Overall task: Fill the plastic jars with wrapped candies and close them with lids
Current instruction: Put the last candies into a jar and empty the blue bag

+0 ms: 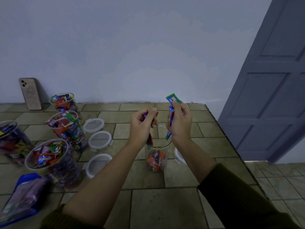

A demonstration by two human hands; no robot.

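Jar point(156, 156): clear plastic, no lid, upright on the worktop point(148, 204) directly beneath both sets of fingers. It holds a shallow layer of wrapped candies point(155, 161) at the bottom, and most of its height is unfilled.

Left hand point(142, 124): above the jar's left rim, fingers curled tight on a small bunch. A purple candy point(144, 115) shows at the top of the fist, and a red candy point(150, 139) hangs below the palm at the mouth.

Right hand point(179, 123): above the right rim, fingers clamped on blue-and-green candies point(172, 100) whose ends stick out above and below the fist.

Step judged in hand: dropping handfuls in, early in this jar's fill.

Handling notes:
- Lower the fingers to the rim before letting go.
- Empty one fist at a time.
- Feed long wrappers end-first so they do not bridge the mouth.
- A near-empty jar is likely light, so avoid knocking the rim.
- Stop short of the top so a lid can seat.

Left of the fingers: three lids point(99, 140) in a row. Beyond them stand four full jars point(49, 159), with no lid seen on any.

Below-left of the fingers: a blue bag point(24, 194) lying flat.

Under the right forearm: another lid point(179, 156), partly hidden.

Far left of the fingers: a phone point(30, 93) leaning on the wall.
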